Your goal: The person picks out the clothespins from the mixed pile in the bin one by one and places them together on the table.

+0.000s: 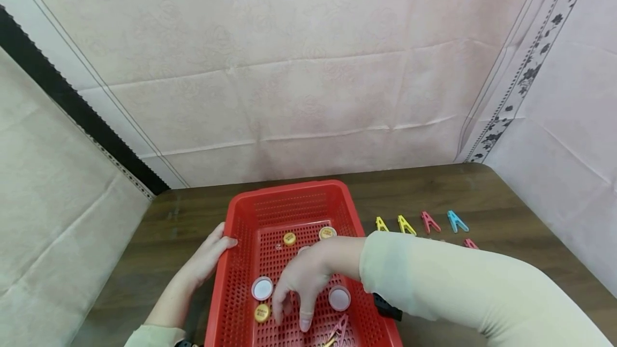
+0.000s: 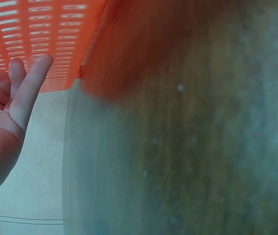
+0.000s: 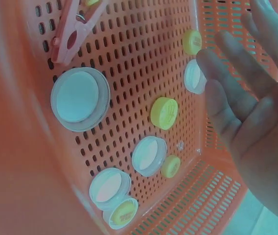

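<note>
A red perforated plastic basket (image 1: 308,186) stands on the table. My left hand (image 1: 209,256) holds its left rim, the thumb over the edge; in the left wrist view the other fingers (image 2: 29,93) lie along the outer wall. My right hand (image 1: 303,277) reaches down into the basket with loosely bent fingers, nothing between them. Around it lie yellow caps (image 3: 164,113) and round clear lids (image 3: 80,99) with white inner discs. One yellow cap (image 3: 124,213) sits within a clear ring. A pink clothespin (image 3: 73,36) lies near the basket's front right, beside something yellow.
To the right of the basket, a row of clothespins lies on the wooden table (image 1: 183,218): two yellow clothespins (image 1: 406,225), a red clothespin (image 1: 430,222) and a blue clothespin (image 1: 457,221). Another red clothespin (image 1: 470,243) shows behind the right sleeve. Pale cloth (image 1: 308,95) hangs around the table.
</note>
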### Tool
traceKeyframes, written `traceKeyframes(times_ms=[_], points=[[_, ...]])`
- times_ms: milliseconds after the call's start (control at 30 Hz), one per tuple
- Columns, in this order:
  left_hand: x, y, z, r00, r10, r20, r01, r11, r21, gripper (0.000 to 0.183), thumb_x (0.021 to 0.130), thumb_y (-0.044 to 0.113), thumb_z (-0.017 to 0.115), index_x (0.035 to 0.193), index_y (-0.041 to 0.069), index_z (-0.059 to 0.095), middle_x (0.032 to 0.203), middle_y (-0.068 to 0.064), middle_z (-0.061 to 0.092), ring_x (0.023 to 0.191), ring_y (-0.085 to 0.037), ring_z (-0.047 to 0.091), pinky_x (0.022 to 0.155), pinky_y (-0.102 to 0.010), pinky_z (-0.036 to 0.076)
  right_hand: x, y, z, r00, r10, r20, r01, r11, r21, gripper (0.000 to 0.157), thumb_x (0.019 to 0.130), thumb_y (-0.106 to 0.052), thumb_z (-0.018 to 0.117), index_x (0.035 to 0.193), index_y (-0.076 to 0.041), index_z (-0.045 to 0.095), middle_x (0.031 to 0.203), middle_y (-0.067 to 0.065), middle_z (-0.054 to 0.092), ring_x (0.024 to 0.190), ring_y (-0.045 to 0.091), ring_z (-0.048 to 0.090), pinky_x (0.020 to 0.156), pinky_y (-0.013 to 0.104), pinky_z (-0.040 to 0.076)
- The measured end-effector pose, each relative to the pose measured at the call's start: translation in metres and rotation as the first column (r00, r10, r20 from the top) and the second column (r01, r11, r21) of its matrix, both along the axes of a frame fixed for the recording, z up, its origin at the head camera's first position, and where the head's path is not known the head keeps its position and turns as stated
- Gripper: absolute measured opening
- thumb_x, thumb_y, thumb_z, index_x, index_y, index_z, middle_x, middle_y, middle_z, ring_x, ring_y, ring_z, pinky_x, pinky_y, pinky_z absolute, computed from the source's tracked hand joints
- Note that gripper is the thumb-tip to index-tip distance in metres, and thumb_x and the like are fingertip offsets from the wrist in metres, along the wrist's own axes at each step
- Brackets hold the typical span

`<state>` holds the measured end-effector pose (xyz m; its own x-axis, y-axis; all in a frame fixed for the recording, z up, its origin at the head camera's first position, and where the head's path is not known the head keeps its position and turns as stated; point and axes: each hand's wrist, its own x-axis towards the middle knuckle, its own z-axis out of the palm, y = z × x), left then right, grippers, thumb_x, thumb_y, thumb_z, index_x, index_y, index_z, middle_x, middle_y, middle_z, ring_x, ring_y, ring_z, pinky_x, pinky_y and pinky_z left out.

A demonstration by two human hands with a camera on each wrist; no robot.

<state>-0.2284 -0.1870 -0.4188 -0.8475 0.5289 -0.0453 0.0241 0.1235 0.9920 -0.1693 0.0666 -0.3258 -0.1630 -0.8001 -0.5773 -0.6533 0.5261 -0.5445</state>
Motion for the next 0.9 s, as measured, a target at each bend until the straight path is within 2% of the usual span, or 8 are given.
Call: traceKeyframes(times_ms=[333,567,700,833,900], points=[[0.0,0.001,0.0,1.0,0.006,0.009,-0.006,1.0,0.008,0.039,0.095,0.01,0.041,0.13,-0.002,0.027,0.109,-0.036,0.051,0.081,-0.04,0.066,0.067,-0.052,0.055,-0.005,0.0,-0.012,0.999,0.001,0.054,-0.003,1.0,0.029,0.046,0.081,-0.018,0.072,0.125,-0.025,0.058,0.118,-0.018,0.054,0.104,-0.006,0.049,0.085,0.008,0.04],[-0.001,0.001,0.001,1.0,0.01,0.001,-0.01,1.0,0.008,0.038,0.095,0.01,0.04,0.128,-0.003,0.028,0.106,-0.035,0.053,0.08,-0.04,0.066,0.066,-0.052,0.055,-0.003,-0.002,-0.017,0.992,0.039,0.119,-0.056,0.988,0.143,0.044,0.081,-0.012,0.072,0.122,-0.02,0.06,0.109,-0.012,0.057,0.101,-0.004,0.049,0.083,0.008,0.04],[-0.001,0.001,0.002,1.0,0.014,0.0,-0.014,1.0,0.001,0.038,0.095,0.01,0.039,0.129,-0.003,0.028,0.106,-0.035,0.053,0.08,-0.039,0.066,0.067,-0.052,0.055,0.001,0.001,-0.021,0.988,0.032,0.149,-0.062,0.976,0.207,0.042,0.083,-0.01,0.071,0.122,-0.02,0.06,0.108,-0.012,0.056,0.1,-0.003,0.05,0.082,0.008,0.04],[-0.001,0.001,0.001,1.0,0.028,0.006,-0.028,1.0,-0.013,0.038,0.095,0.009,0.039,0.128,-0.003,0.028,0.106,-0.034,0.053,0.08,-0.038,0.067,0.067,-0.051,0.056,0.004,0.006,-0.026,0.987,0.038,0.155,-0.069,0.978,0.196,0.042,0.082,-0.01,0.071,0.122,-0.018,0.06,0.105,-0.011,0.057,0.097,-0.003,0.05,0.081,0.008,0.04],[-0.001,0.001,0.0,1.0,0.03,0.007,-0.03,0.999,-0.013,0.037,0.094,0.009,0.039,0.128,-0.003,0.029,0.105,-0.034,0.053,0.08,-0.037,0.067,0.067,-0.052,0.056,0.007,0.008,-0.032,0.99,0.07,0.125,-0.093,0.977,0.191,0.042,0.081,-0.011,0.073,0.12,-0.017,0.059,0.101,-0.01,0.058,0.092,-0.003,0.05,0.076,0.007,0.041]])
